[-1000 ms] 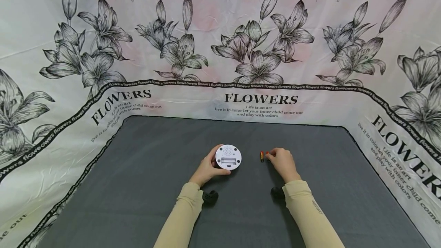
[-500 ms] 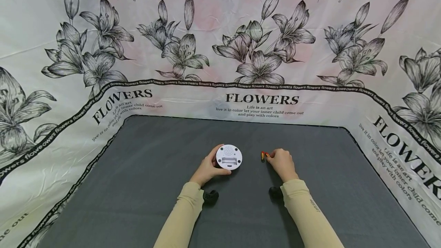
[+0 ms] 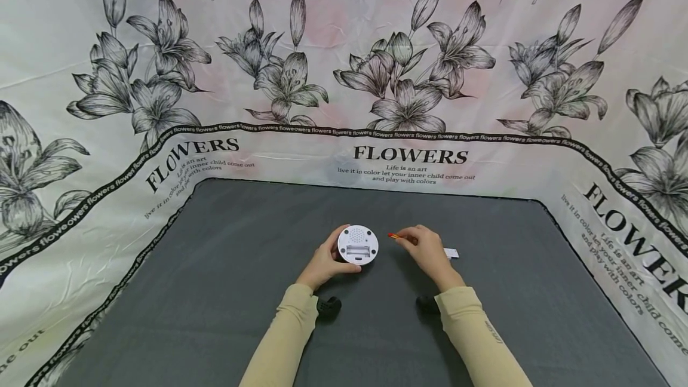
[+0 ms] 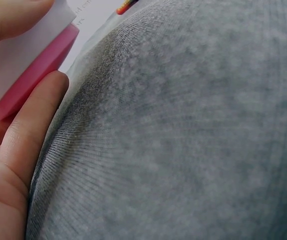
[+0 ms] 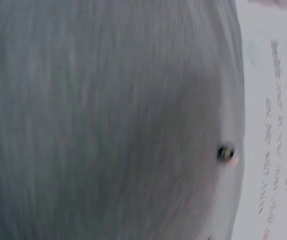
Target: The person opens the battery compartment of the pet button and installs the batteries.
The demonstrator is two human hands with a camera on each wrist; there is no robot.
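My left hand (image 3: pixel 324 264) grips a round white device (image 3: pixel 358 235) by its edge. Its underside faces me, showing speaker holes, small dark feet and a bare battery compartment. From the left wrist view the device's side is white with a pink band (image 4: pixel 36 70). To its right, my right hand (image 3: pixel 427 254) pinches a small orange-red battery (image 3: pixel 395 236) between thumb and fingertips, apart from the device. Whether a second battery is in those fingers cannot be told. The right wrist view shows only the fingers' edge and a blurred dark small object (image 5: pixel 226 153) on the cloth.
A small white flat piece (image 3: pixel 451 252) lies just right of my right hand, partly hidden by it. Grey cloth (image 3: pixel 242 315) covers the work surface, bordered by white flower-printed fabric (image 3: pixel 408 163) with lettering. A dark rounded shape (image 3: pixel 328 308) shows beside my left wrist.
My right hand has picked up a battery from the cloth and moved left towards the device. The white flat piece has come into view behind it. My left hand holds still.
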